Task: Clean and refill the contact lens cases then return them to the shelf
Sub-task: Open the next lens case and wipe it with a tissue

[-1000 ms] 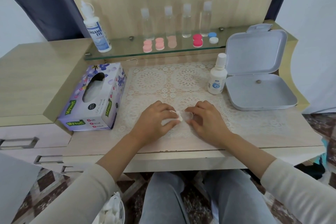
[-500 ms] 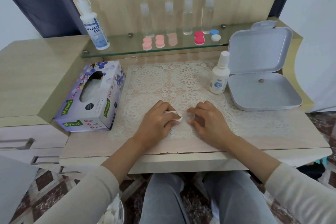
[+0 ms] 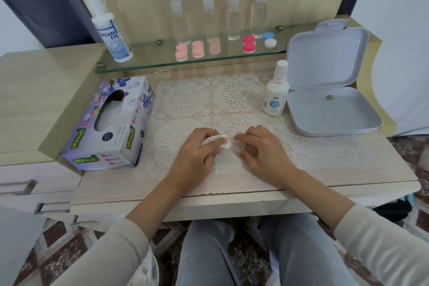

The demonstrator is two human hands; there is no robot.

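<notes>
Evidently, tissue [image 3: 224,141] is gripped by left fingers [image 3: 209,146], a case [image 3: 239,146] pinched by right fingers [image 3: 249,136]; refilling and shelving are undone.

We see a desk [image 3: 348,169] with a lace mat [image 3: 185,100], a tissue box [image 3: 109,123] left of the mat, a grey box [image 3: 325,111] right of it and a glass shelf [image 3: 148,59] behind it.

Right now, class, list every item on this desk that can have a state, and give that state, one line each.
grey box: lid open, standing up.
small white bottle: capped, upright.
large bottle: upright on the glass shelf.
tissue box: opened, tissue inside.
clear bottles: capped, upright.
shelf lens cases: capped.
left grip: pinches white pad.
right grip: holds clear case part.
</notes>
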